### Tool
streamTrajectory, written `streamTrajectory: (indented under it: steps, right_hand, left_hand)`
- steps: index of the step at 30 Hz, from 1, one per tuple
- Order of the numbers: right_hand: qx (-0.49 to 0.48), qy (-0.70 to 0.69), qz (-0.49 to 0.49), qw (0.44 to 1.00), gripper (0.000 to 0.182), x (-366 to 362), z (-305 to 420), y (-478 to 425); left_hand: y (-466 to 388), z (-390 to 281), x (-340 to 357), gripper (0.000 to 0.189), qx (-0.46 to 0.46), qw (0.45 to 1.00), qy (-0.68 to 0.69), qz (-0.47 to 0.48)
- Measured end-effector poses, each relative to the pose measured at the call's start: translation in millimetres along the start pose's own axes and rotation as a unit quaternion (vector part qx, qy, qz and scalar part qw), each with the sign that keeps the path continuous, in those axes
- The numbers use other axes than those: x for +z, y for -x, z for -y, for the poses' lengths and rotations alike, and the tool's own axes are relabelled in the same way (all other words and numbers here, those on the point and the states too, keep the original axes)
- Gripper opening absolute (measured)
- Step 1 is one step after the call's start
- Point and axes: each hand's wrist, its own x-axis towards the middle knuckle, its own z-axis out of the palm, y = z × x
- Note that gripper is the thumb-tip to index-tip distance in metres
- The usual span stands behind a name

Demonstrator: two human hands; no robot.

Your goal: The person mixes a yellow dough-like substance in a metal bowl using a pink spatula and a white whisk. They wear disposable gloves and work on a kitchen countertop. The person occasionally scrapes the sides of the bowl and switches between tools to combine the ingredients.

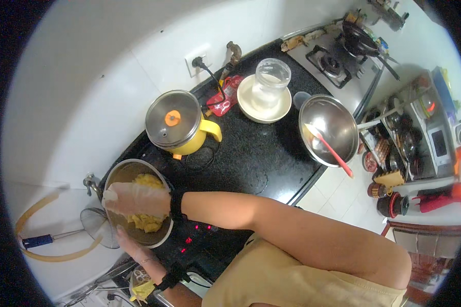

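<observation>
A deep round bowl (138, 241) with a pale rim holds a lumpy yellow mash (148, 222) and stands at the left part of the black counter. My right hand (138, 198), in a clear plastic glove, reaches over the mash, its fingers towards the bowl's far left wall; whether it grips anything is hidden. My left hand (132, 243), also in a thin clear glove, is at the bowl's lower left rim, its fingers against the outside. A wire-mesh strainer (98, 226) with a dark handle is beside the bowl, near the wall.
A yellow electric pot (194, 144) with a glass lid stands behind the bowl, by a plugged-in cord. Further right are a cream bowl with a clear jar (272, 82), a steel bowl (342, 122) with a red-handled spatula (334, 153), and a gas hob (345, 84). A tap (91, 184) is at left.
</observation>
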Motion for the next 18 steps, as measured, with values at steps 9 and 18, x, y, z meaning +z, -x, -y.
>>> streamTrajectory:
  steps: [9, 18]
  right_hand:
    - [-0.131, 0.126, 0.086, 0.98, 0.019, -70, 48, 3]
    - [0.065, -0.095, 0.046, 0.992, 0.024, -70, 61, 10]
  left_hand:
    - [7, 51, -9, 0.033, 0.054, 0.995, 0.079, -0.028]
    - [-12, 68, -30, 0.028, 0.071, 0.988, -0.139, -0.02]
